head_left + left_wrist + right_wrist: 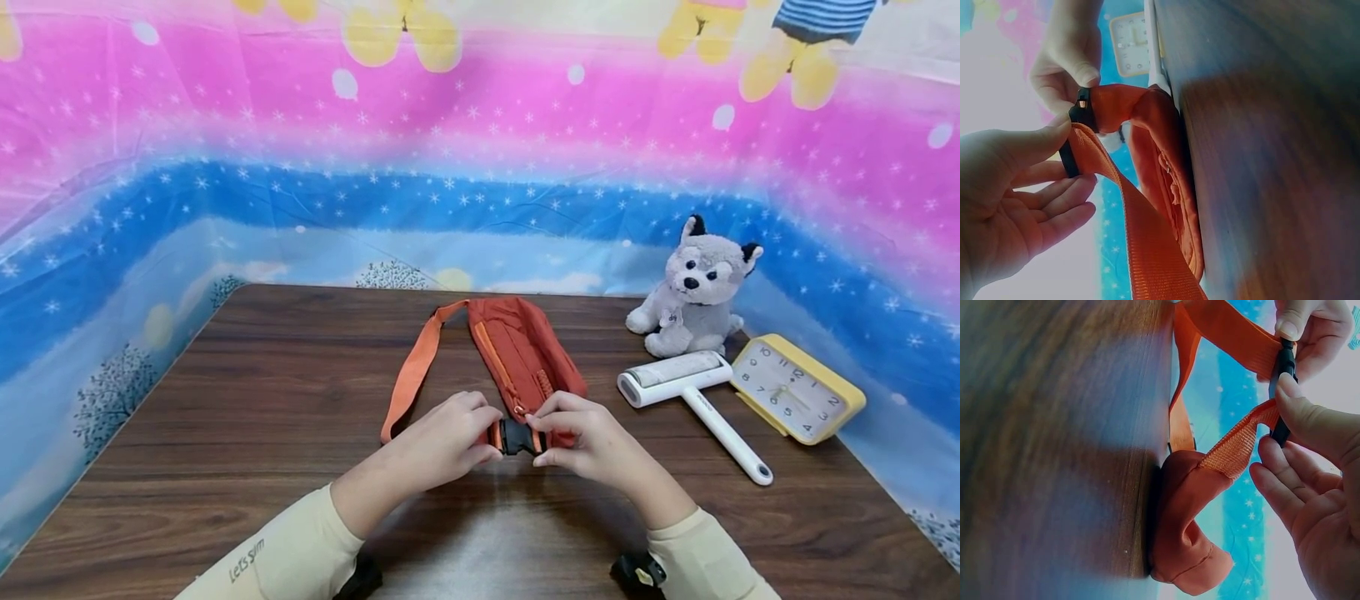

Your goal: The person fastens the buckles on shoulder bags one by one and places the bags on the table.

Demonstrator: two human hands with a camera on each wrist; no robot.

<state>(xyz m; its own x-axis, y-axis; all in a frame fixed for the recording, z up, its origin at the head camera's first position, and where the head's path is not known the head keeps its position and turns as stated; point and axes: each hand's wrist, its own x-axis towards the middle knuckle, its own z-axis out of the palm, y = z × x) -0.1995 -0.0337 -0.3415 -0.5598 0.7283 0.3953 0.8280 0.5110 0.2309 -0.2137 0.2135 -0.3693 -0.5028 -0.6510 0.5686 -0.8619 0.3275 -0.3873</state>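
Observation:
A rust-red waist bag (525, 350) lies on the table with its orange strap (416, 371) looping out to the left. Between both hands is the bag's black side-release buckle (516, 437), raised off the tabletop, its two halves together in line. Whether it is fully latched I cannot tell. My left hand (450, 437) pinches the buckle's left end between thumb and fingers, where the long strap (1147, 237) runs off. With thumb and fingertips my right hand (588, 437) pinches the other end, beside the short webbing (1235, 447) joined to the bag.
To the right lies a white lint roller (682, 379), its handle pointing toward the front. Behind it sits a grey plush husky (697, 292). A yellow alarm clock (798, 387) leans near the right table edge. Printed cloth (450, 200) hangs around the wooden table (262, 400).

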